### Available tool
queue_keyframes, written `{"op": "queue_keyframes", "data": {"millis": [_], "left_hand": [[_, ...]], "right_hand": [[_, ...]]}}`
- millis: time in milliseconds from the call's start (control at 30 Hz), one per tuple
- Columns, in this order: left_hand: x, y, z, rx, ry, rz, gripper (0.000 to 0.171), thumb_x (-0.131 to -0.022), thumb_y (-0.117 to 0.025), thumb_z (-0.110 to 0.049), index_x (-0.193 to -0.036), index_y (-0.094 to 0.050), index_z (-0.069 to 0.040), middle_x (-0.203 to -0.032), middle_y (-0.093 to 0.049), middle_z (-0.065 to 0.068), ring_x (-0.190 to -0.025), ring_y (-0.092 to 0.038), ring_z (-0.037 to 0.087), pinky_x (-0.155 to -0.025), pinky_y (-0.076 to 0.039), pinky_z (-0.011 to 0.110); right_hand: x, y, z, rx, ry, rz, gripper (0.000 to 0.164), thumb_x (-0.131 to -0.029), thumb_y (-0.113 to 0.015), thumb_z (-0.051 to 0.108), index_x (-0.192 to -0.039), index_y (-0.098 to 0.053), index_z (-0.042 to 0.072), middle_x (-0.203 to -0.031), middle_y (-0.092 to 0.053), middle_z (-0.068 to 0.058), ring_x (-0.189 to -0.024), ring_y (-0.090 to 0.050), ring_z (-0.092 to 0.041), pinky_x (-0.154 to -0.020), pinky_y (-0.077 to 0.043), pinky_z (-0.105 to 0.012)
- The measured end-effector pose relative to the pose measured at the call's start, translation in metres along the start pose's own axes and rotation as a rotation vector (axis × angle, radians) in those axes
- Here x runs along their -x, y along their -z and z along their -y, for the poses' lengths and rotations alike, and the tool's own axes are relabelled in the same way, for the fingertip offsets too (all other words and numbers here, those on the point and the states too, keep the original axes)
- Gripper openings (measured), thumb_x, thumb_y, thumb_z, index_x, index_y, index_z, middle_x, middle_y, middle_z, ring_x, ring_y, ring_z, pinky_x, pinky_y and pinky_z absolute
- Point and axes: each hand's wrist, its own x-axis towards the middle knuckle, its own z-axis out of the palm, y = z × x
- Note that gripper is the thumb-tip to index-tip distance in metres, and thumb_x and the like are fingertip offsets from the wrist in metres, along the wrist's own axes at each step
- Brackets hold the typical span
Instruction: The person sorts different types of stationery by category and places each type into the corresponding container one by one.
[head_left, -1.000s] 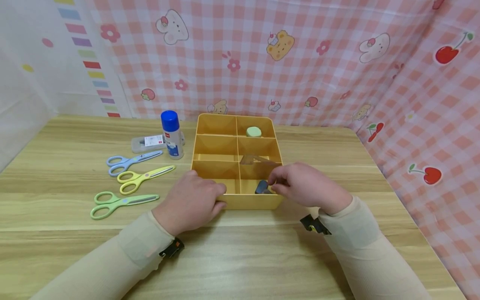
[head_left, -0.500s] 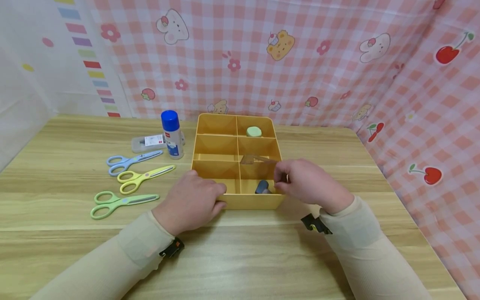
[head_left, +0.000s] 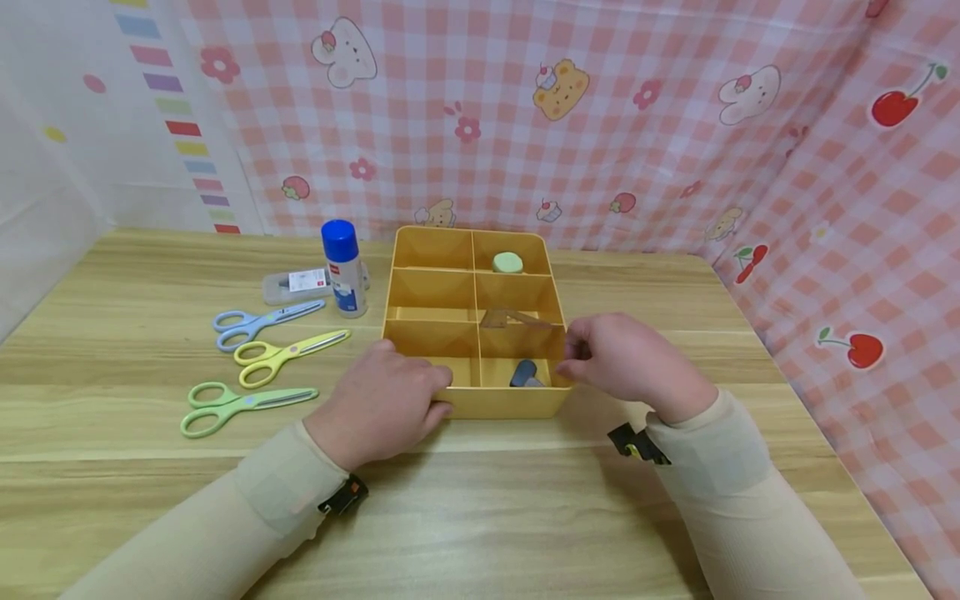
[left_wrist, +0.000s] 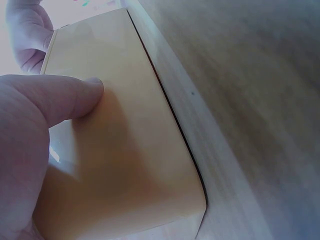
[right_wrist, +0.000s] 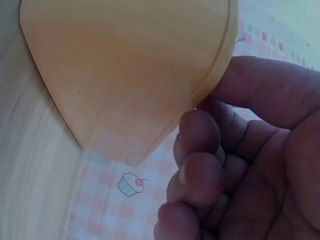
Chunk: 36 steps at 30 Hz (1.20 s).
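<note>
A yellow storage box [head_left: 498, 403] with several compartments stands on the table. My left hand [head_left: 386, 404] grips its front wall near the left corner; in the left wrist view the thumb [left_wrist: 75, 98] lies flat on the wall's outer face. At the right side near the front corner, my right hand [head_left: 626, 362] holds the rim [right_wrist: 220, 65] between thumb and curled fingers. Just inside, the front right compartment holds a dark grey-blue, rounded block [head_left: 523, 372] and a smaller greyish piece beside it. A brownish see-through set square [head_left: 498, 318] shows in the middle right compartment.
Left of the box lie blue scissors [head_left: 262, 323], yellow scissors [head_left: 281, 357] and green scissors [head_left: 236, 407]. A blue-capped glue bottle [head_left: 345, 279] stands before a clear case [head_left: 281, 287]. A pale green rounded object [head_left: 507, 263] sits in the back right compartment. A checked cloth [head_left: 480, 100] hangs behind.
My right hand has drawn back out of the front right compartment, rightward to the box's side rim, uncovering more of the small pieces. My left hand and the box have stayed in place.
</note>
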Motion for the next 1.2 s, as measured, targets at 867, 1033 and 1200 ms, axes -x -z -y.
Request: {"op": "queue_keyframes", "data": {"millis": [867,1033,1200], "left_hand": [[0.004,0.01,0.009,0.358,0.111,0.101,0.02,-0.099,-0.071,-0.041,-0.105,-0.068,-0.022,-0.091,-0.07,-0.014,-0.076,-0.059,0.004,-0.081,-0.047,0.037],[0.017,0.032,0.034,0.641,0.243,0.026,0.031,-0.102,-0.069,-0.031,-0.127,-0.062,-0.013,-0.125,-0.067,0.002,-0.112,-0.063,0.022,-0.099,-0.053,0.047],[0.045,0.044,0.074,0.355,0.33,0.074,0.041,-0.101,-0.07,-0.035,-0.131,-0.061,-0.009,-0.133,-0.063,0.01,-0.121,-0.061,0.033,-0.104,-0.048,0.056]], "right_hand": [[-0.01,-0.02,0.002,-0.002,-0.142,0.179,0.038,-0.104,-0.045,0.018,-0.13,-0.047,-0.011,-0.098,-0.063,-0.014,-0.081,-0.061,-0.024,-0.076,-0.051,-0.039],[-0.008,-0.02,0.004,-0.018,-0.141,0.186,0.038,-0.104,-0.043,0.016,-0.13,-0.044,-0.012,-0.097,-0.062,-0.014,-0.08,-0.061,-0.024,-0.074,-0.051,-0.038],[-0.008,-0.019,0.005,0.004,-0.12,0.179,0.038,-0.104,-0.042,0.016,-0.13,-0.043,-0.012,-0.099,-0.062,-0.015,-0.083,-0.061,-0.025,-0.078,-0.052,-0.041]]}}
